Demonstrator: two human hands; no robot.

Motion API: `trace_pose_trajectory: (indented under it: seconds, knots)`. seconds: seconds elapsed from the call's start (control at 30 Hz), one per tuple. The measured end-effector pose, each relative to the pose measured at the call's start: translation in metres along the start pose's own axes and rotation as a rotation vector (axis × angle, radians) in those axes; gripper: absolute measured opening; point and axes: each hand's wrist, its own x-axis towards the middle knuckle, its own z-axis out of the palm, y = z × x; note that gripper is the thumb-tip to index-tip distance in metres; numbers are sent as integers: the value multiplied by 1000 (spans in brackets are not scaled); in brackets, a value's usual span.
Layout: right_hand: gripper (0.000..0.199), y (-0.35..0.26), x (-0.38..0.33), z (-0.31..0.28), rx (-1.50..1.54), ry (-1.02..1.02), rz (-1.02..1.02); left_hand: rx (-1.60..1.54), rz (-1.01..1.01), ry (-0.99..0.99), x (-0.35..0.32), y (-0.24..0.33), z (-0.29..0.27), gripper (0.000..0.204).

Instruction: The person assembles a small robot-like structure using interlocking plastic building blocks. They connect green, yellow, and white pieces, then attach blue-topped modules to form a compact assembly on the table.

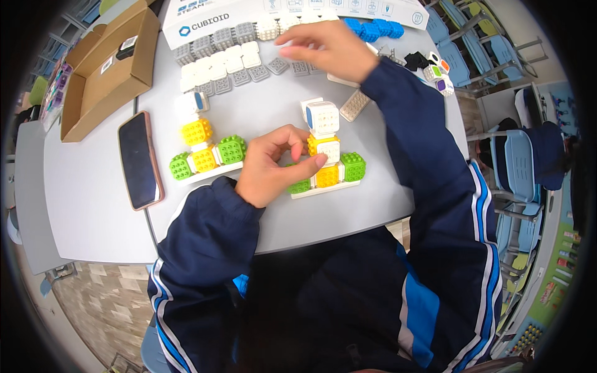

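Note:
My left hand (273,163) grips a block figure, its thumb pressed on a white cube (328,151) in the middle of the stack. Above that cube sits another white cube (324,118) with a blue side. Below are a yellow block (327,176) and a green block (353,166) on a white base strip (326,191). My fingers partly hide the left green block. Farther off, my right hand (329,50) hovers over rows of grey and white pieces, fingers stretched and apart, nothing visible in them. A similar figure of yellow blocks (197,132) and green blocks stands left.
A phone (141,160) lies at the left, beside an open cardboard box (109,71). White plates (219,65), grey cubes (202,47) and blue cubes (372,30) line up before a large white box (230,15). A beige studded plate (355,105) lies near the figure.

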Motion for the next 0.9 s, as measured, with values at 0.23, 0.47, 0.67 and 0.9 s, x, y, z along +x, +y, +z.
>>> trace_pose_trajectory:
  seconds: [0.23, 0.47, 0.67, 0.9]
  knots:
    - [30, 10, 49, 38, -342, -121, 43, -30, -2, 10, 3, -5, 0, 24]
    - [28, 17, 46, 31, -331, -103, 75, 23, 18, 10, 1, -8, -3, 21]
    - [34, -10, 53, 39, -432, -75, 160, 27, 5, 3, 3, -9, -3, 20]
    - [39, -1, 52, 41, -462, -53, 123, 52, 9, 2, 4, -11, -3, 19]
